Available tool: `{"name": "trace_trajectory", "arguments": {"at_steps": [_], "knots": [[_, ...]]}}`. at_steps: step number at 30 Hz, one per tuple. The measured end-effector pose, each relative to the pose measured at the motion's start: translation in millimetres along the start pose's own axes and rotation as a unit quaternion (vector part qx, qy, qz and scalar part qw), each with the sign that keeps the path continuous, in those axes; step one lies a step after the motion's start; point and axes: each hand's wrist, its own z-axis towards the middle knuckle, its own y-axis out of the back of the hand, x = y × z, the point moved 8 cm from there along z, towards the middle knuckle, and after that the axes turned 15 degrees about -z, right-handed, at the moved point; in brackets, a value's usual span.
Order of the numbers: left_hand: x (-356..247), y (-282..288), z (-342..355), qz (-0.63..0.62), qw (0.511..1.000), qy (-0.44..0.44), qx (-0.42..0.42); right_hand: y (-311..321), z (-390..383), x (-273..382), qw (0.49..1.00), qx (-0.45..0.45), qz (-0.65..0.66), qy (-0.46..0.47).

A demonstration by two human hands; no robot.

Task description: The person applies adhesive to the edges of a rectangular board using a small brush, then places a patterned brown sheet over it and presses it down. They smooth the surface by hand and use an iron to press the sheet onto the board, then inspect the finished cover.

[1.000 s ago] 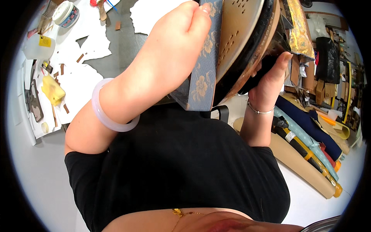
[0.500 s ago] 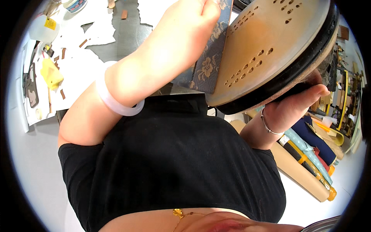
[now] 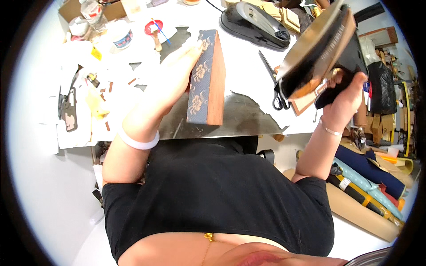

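Observation:
In my left hand (image 3: 179, 71) is a wooden box-like piece (image 3: 216, 84), its side covered in blue fabric with pale flowers. It is tilted above the table, bare wood edge facing right. My left fingers lie along the fabric; the thumb is hidden. My right hand (image 3: 346, 95) grips the dark handle of a clothes iron (image 3: 317, 51), raised at the right with its soleplate turned to the left, apart from the box. The iron's black base (image 3: 253, 29) stands at the back of the table.
Black scissors (image 3: 277, 84) lie beneath the iron. White paper with torn edges covers much of the table (image 3: 248, 117). At the left are a phone case (image 3: 71, 111) and scraps; behind, a red dish (image 3: 154, 27) with a brush and a tub (image 3: 122, 35). Fabric rolls (image 3: 368, 186) lean at the right.
The iron has moved right, away from the fabric-covered box, and its soleplate has turned from facing me to facing left. The box has turned, showing its wood edge, and more of the table shows.

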Motion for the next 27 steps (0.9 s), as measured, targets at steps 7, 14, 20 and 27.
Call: {"name": "trace_trajectory", "arguments": {"at_steps": [7, 14, 20, 27], "knots": [[6.2, 39.9, -15.9, -0.017, 0.999, 0.021, 0.034, -64.2, 100.5, -38.9, 0.987, 0.018, -0.116, 0.108], [65.0, 110.1, -21.8, -0.181, 0.976, 0.117, 0.023, -150.7, 171.1, -63.1, 0.963, 0.064, -0.211, 0.153], [101.9, 104.8, -23.1, -0.274, 0.955, 0.115, -0.002, -194.0, 182.7, -78.9, 0.923, 0.121, -0.33, 0.154], [123.4, 60.7, -0.3, -0.295, 0.942, 0.156, 0.045, -199.3, 209.7, -138.2, 0.909, 0.245, -0.322, 0.104]]}}
